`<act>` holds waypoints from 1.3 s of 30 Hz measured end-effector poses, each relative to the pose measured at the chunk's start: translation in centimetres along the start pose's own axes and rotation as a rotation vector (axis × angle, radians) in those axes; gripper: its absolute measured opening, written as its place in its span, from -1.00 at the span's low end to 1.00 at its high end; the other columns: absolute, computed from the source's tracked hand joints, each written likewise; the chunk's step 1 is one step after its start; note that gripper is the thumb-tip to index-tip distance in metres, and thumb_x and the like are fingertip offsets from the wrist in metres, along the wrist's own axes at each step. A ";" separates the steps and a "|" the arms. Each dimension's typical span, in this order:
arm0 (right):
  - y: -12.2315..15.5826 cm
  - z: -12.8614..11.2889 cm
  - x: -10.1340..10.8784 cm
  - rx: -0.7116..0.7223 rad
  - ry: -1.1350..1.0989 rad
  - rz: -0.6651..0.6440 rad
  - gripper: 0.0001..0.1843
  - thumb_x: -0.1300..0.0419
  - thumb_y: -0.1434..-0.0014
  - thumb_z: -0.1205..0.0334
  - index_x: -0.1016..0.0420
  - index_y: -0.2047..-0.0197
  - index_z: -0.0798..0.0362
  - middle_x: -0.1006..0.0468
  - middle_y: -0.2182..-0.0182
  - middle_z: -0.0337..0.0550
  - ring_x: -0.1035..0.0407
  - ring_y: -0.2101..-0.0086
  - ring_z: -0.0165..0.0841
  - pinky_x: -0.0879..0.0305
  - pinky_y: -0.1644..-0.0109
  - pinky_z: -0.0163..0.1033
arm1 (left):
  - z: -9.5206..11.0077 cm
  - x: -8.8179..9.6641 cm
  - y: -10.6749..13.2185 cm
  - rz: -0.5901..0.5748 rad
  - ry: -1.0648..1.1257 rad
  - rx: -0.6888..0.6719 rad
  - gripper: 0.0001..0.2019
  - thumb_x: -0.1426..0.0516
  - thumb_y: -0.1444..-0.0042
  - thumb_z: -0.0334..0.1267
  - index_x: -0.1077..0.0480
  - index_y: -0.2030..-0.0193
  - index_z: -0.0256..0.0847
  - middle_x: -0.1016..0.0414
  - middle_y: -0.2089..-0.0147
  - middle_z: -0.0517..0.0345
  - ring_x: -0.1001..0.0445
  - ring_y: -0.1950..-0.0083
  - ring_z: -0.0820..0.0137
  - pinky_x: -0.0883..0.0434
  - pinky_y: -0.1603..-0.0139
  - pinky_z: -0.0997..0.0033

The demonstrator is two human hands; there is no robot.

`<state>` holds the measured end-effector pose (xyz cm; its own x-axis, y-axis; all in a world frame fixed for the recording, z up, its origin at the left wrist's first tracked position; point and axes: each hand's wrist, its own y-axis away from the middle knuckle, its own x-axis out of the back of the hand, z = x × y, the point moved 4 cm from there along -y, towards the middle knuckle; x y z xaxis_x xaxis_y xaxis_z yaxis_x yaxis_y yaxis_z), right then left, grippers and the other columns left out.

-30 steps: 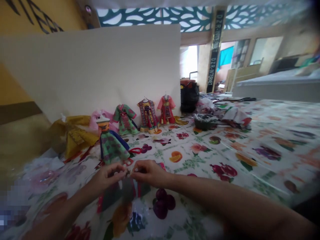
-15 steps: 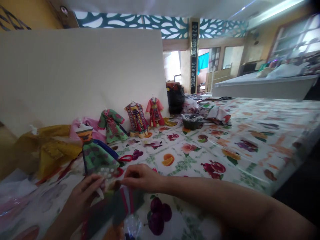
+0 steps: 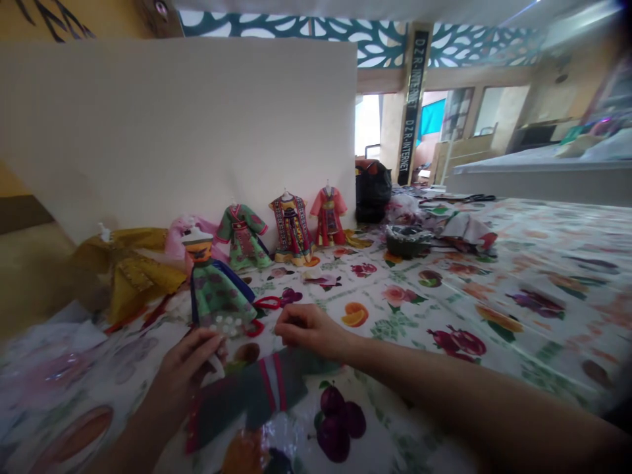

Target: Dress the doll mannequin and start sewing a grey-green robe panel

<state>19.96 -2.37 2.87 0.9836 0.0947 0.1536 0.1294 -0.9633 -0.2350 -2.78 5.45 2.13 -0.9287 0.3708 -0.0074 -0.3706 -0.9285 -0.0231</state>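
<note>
My left hand (image 3: pixel 190 364) is closed on a small clear sheet dotted with white studs (image 3: pixel 224 326), held just above the table. My right hand (image 3: pixel 309 331) is pinched shut a little to the right of that sheet; what its fingertips hold is too small to make out. Below both hands lies a dark grey-green piece of cloth with red stripes (image 3: pixel 257 398). Right behind the hands stands a small doll dress in green and blue with an orange collar (image 3: pixel 217 289).
Miniature costumes stand in a row against a white board (image 3: pixel 197 131): yellow (image 3: pixel 131 276), green (image 3: pixel 241 237), patterned dark (image 3: pixel 292 229), red (image 3: pixel 328 216). A small dark bowl (image 3: pixel 407 240), fabric scraps (image 3: pixel 461 230) and a black bag (image 3: pixel 372 191) lie further back on the fruit-print tablecloth (image 3: pixel 444 316).
My hands were together pinching something small; they have drawn apart. The left now holds the stud sheet lower, and the right has shifted right. The striped cloth lies flatter on the table.
</note>
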 end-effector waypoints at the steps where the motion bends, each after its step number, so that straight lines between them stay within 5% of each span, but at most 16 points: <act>1: 0.0 -0.2 0.1 -0.001 -0.004 0.001 -0.75 -0.22 -0.22 0.08 -0.43 0.36 0.10 -0.44 0.52 -0.26 -0.29 0.50 -0.49 -0.18 0.42 -0.36 | 0.0 0.0 0.0 -0.002 -0.008 0.000 -0.74 -0.38 0.07 -0.04 -0.52 0.36 -0.16 -0.48 0.44 0.18 -0.42 0.40 0.41 -0.38 0.42 0.51; 18: -0.6 -4.6 7.0 0.183 0.038 0.355 -0.74 -0.25 -0.22 0.09 -0.41 0.39 0.08 -0.44 0.53 -0.31 -0.34 0.51 -0.53 -0.28 0.43 -0.40 | 0.1 -1.0 0.9 -0.002 0.022 0.124 -0.64 -0.43 0.17 -0.07 -0.47 0.32 -0.21 -0.51 0.44 0.24 -0.45 0.45 0.47 -0.44 0.49 0.56; 24: -0.7 -4.7 7.6 0.178 0.033 0.391 -0.78 -0.24 -0.23 0.17 -0.39 0.41 0.08 -0.44 0.53 -0.30 -0.33 0.53 -0.55 -0.29 0.43 -0.40 | -0.6 -0.7 0.7 -0.012 -0.003 0.163 -0.63 -0.42 0.15 -0.06 -0.45 0.29 -0.20 -0.51 0.43 0.25 -0.47 0.50 0.47 -0.47 0.49 0.52; 33: -0.3 -5.1 6.5 0.234 0.146 0.259 -0.78 -0.26 -0.23 0.14 -0.43 0.39 0.09 -0.48 0.54 -0.28 -0.36 0.51 -0.51 -0.32 0.42 -0.38 | -0.2 -1.0 0.7 -0.021 -0.015 0.179 -0.60 -0.43 0.17 -0.06 -0.44 0.28 -0.21 -0.48 0.43 0.27 -0.46 0.50 0.47 -0.49 0.50 0.49; 39: -0.1 -6.4 8.4 0.285 0.121 0.421 -0.83 -0.27 -0.19 0.22 -0.44 0.42 0.06 -0.48 0.53 -0.28 -0.36 0.51 -0.50 -0.35 0.40 -0.36 | -0.5 -0.7 0.8 -0.028 -0.019 0.202 -0.56 -0.43 0.18 -0.02 -0.44 0.25 -0.20 -0.47 0.40 0.29 -0.46 0.49 0.49 -0.49 0.49 0.50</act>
<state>27.37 -3.13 10.29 0.9385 -0.3319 0.0954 -0.2284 -0.8038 -0.5493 -2.38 4.45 1.63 -0.9173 0.3982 0.0097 -0.3902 -0.9033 0.1783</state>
